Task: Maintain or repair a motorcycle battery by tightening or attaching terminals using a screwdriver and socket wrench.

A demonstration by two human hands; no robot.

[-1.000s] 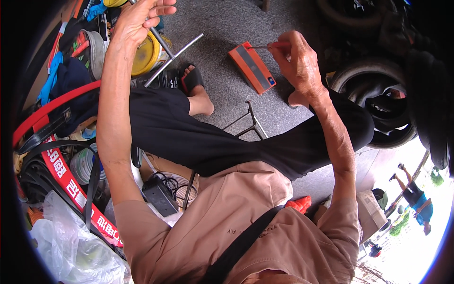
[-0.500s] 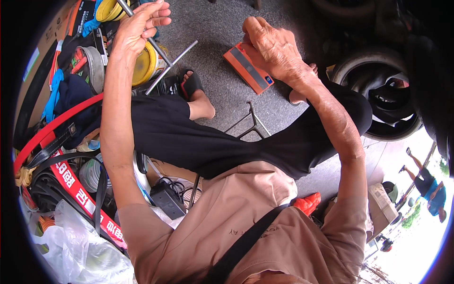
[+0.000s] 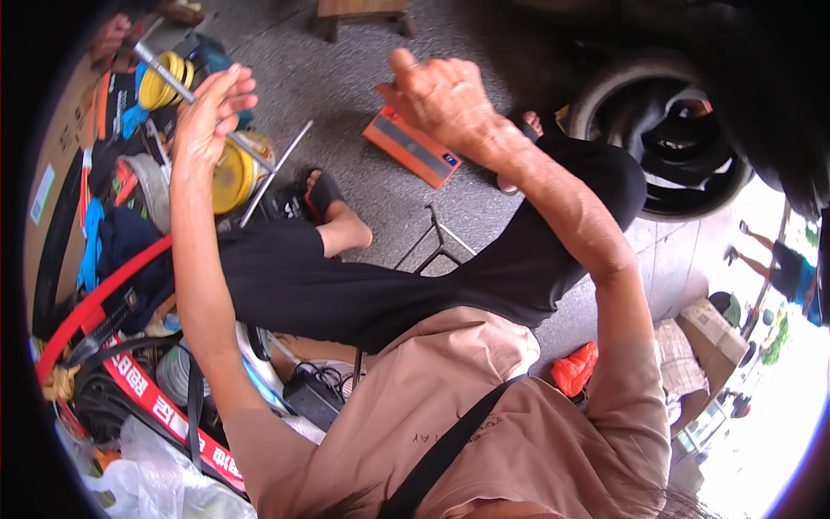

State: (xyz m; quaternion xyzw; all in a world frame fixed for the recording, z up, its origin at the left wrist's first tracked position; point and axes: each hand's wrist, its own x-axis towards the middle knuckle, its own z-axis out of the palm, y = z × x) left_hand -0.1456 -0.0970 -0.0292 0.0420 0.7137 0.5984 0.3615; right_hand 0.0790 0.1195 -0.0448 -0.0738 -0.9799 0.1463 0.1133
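Note:
My left hand [image 3: 213, 112] is at the upper left, wrapped loosely around the shaft of a long metal T-handle wrench [image 3: 166, 73]. Its crossbar [image 3: 278, 171] sticks out past the wrist, above a yellow container [image 3: 232, 177]. My right hand [image 3: 441, 99] is raised at upper centre with the fingers curled under. Its back faces me, so whatever the fingers hold, if anything, is hidden. Below that hand in the view is an orange box with a dark grey stripe [image 3: 413, 149], lying on the grey floor; the hand overlaps its upper edge.
Tools, blue gloves and a yellow lid [image 3: 167, 82] crowd the left side. Nearby lie a red strap [image 3: 104, 298] and a clear plastic bag [image 3: 169, 467]. A wheel rim with tyre [image 3: 596, 95] stands at right; a wooden stool [image 3: 363, 9] is at the top. A person [image 3: 791, 272] is outside.
The view has shifted, so the stool shows at the top and the scene sits lower. Both hands appear further left and lower; the wrench stays in my left hand.

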